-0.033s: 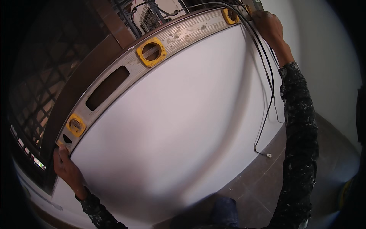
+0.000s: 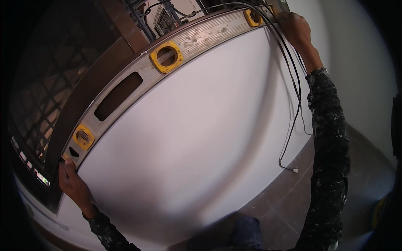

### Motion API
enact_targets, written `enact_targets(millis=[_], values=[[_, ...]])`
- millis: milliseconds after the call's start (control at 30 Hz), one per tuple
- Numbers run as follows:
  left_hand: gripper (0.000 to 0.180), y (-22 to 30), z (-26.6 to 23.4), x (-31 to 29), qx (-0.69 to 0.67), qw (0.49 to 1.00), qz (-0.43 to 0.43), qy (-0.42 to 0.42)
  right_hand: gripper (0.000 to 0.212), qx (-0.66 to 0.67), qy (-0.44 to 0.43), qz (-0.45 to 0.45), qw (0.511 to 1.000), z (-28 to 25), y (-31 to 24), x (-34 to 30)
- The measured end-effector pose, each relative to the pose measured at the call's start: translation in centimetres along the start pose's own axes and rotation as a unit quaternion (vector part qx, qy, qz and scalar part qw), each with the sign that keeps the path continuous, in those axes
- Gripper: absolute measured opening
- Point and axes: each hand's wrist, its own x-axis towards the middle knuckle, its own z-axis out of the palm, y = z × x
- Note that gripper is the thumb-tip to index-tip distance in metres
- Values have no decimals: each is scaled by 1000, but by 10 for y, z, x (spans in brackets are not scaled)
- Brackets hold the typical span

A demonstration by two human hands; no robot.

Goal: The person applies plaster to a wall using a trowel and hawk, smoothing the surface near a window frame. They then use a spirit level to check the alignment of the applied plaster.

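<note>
A long silver spirit level (image 2: pixel 205 35) with yellow-framed vials lies along the brown window frame, above a white wall (image 2: pixel 176 125). My left hand (image 2: pixel 74 184) is closed on its lower left end. At the opposite, upper right end my right hand (image 2: pixel 295 29) grips the level, fingers curled over it and partly hidden. Smudges of dried material mark the metal. Black cables (image 2: pixel 289 54) pass over the level close to my right hand and hang down the wall. A small white connector (image 2: pixel 295 170) ends one of them.
Behind the level is a dark window with a metal grille (image 2: pixel 39 121), and more tangled cables (image 2: pixel 146 12) lie at the top. A grey side wall (image 2: pixel 360 71) rises at the right. Dark floor tiles (image 2: pixel 280 209) show below, near my blue-clad leg (image 2: pixel 246 230).
</note>
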Motion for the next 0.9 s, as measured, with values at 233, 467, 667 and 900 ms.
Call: enact_targets(millis=[233,467,667,900], values=[[34,-1,5,2,1,1000,1,4,31,14,2,16,1000,2,3,4],[34,-1,4,3,-4,1000,14,-3,32,21,5,35,999,1,1,1],[34,2,5,2,-13,1000,4,6,33,4,-20,61,998,-1,1,2],[35,6,4,2,-24,1000,2,-5,34,-4,-31,85,996,1,6,2]])
